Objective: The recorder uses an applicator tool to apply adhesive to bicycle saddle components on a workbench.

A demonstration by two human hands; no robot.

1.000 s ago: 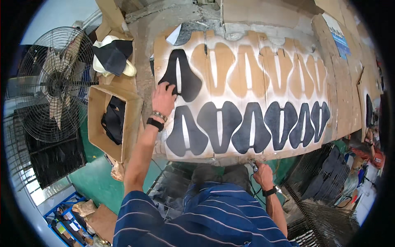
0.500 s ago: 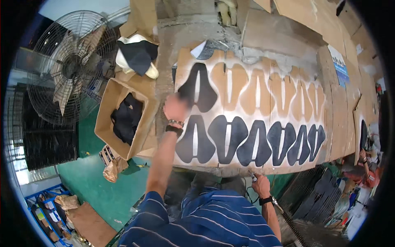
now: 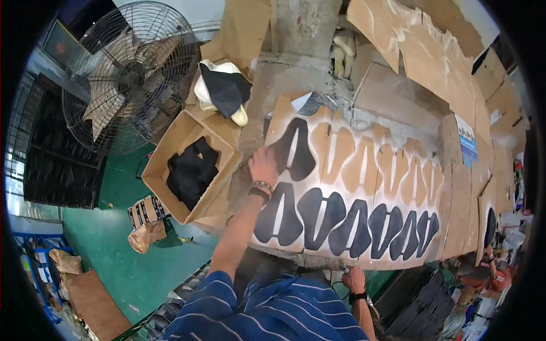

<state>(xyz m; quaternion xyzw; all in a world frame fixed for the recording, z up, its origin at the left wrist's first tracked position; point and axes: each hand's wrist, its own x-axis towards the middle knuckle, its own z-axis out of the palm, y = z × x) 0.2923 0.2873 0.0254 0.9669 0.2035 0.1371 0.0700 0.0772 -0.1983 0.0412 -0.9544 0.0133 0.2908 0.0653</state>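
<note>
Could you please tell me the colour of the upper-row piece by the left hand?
The upper-row piece is black, seen best in the head view.

Cardboard sheet [image 3: 280, 116]: my left hand [image 3: 264, 165] could pass over its upper-right brown outlines [image 3: 343, 149]; open carton [image 3: 222, 182] blocks its left, fan [image 3: 132, 77] beyond.

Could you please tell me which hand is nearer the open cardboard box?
Left. The left hand is just to the box's right; the right hand is much farther right, lower in view.

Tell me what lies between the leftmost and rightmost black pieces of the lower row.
In the head view, four more black pieces lie between the leftmost piece and the rightmost piece, all on cardboard.
</note>
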